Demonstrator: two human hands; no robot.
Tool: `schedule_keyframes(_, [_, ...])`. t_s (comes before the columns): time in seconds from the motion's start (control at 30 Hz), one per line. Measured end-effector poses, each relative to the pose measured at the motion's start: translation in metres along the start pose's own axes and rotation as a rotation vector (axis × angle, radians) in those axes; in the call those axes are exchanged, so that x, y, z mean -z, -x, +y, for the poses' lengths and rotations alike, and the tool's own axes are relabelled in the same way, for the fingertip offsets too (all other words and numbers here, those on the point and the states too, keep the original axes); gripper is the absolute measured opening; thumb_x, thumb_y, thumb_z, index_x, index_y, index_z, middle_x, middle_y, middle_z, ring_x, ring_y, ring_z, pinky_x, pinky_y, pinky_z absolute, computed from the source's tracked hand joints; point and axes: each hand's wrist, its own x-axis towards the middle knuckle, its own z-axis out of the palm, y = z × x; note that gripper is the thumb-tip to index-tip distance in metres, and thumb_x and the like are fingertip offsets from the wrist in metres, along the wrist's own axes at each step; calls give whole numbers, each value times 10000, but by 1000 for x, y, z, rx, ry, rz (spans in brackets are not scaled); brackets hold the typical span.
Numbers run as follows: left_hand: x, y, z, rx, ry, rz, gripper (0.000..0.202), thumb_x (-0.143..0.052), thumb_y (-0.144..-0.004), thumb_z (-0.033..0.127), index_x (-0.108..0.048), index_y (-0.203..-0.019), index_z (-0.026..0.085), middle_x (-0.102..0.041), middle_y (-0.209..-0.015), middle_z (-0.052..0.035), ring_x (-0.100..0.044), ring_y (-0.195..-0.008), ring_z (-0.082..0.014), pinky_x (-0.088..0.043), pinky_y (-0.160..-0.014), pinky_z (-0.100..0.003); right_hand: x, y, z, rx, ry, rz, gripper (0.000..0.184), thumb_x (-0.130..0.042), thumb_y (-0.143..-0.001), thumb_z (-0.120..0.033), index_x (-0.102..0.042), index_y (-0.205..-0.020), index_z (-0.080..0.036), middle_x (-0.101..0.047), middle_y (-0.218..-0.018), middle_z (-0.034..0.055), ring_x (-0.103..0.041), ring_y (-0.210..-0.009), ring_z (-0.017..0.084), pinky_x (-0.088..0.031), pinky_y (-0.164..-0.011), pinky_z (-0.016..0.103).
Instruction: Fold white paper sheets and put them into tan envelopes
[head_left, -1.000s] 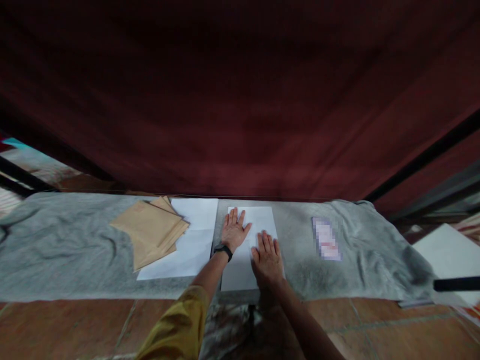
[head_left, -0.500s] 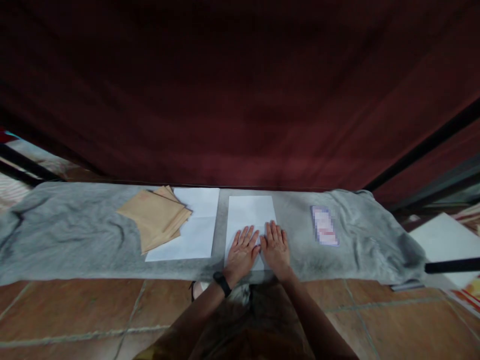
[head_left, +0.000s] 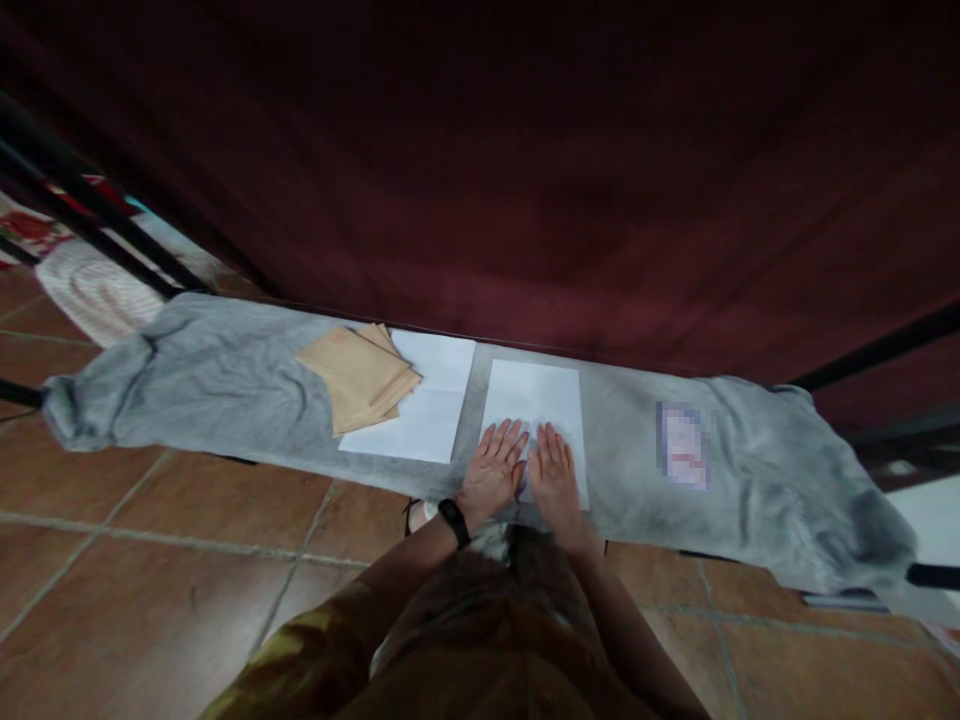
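A white sheet of paper (head_left: 538, 395) lies on a grey cloth (head_left: 225, 375) spread over the tiled floor. My left hand (head_left: 495, 470) and my right hand (head_left: 553, 475) rest flat side by side on the near half of that sheet, fingers stretched out and holding nothing. A black band circles my left wrist. To the left lies a second white sheet (head_left: 427, 410), partly covered by a fanned stack of brown envelopes (head_left: 360, 375).
A small blurred-out card (head_left: 682, 455) lies on the cloth to the right. A dark red curtain (head_left: 525, 170) hangs behind the cloth. Black metal bars stand at the far left and right. Terracotta floor tiles (head_left: 150, 540) run along the near side.
Both hands slid back toward me along the sheet and came together side by side. The camera has tilted and shifted, so the cloth now runs slantwise.
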Motion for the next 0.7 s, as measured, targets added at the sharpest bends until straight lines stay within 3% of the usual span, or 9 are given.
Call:
schedule_keyframes(0.07, [2, 0, 0, -59, 5, -15, 528, -369, -1035, 269, -416, -1544, 137, -346, -1654, -101, -239, -1560, -265, -214, -1280, -497, 1, 4, -10, 59, -22, -47, 522, -246, -1082, -262, -406, -1545, -82, -438, -1593, 183, -347, -1510, 258, -288, -1219, 508])
schedule_keyframes(0.17, [3, 0, 0, -68, 13, -30, 529, -379, -1031, 259, -415, -1546, 141, -366, -1644, -110, -272, -1550, -263, -215, -1277, -494, 3, 8, -13, 22, -6, -56, 538, -289, -1087, -315, -400, -1546, -59, -415, -1602, 200, -368, -1497, 275, -272, -1228, 508])
schedule_keyframes(0.53, [-1, 9, -6, -33, 86, -6, 520, -348, -1070, 360, -397, -1547, 160, -366, -1644, -96, -308, -1537, -221, -236, -1276, -448, 8, 23, 18, -92, 32, -2, 610, -289, -1087, -421, -314, -1594, -82, -378, -1621, 208, -367, -1488, 301, -293, -1209, 506])
schedule_keyframes(0.7, [1, 21, -11, 101, 61, 42, 564, -348, -1064, 380, -368, -1556, 105, -361, -1639, -137, -288, -1544, -229, -262, -1269, -438, 10, 30, 29, -128, 49, 6, 631, -284, -1085, -441, -286, -1606, -85, -388, -1619, 195, -371, -1485, 296, -282, -1214, 491])
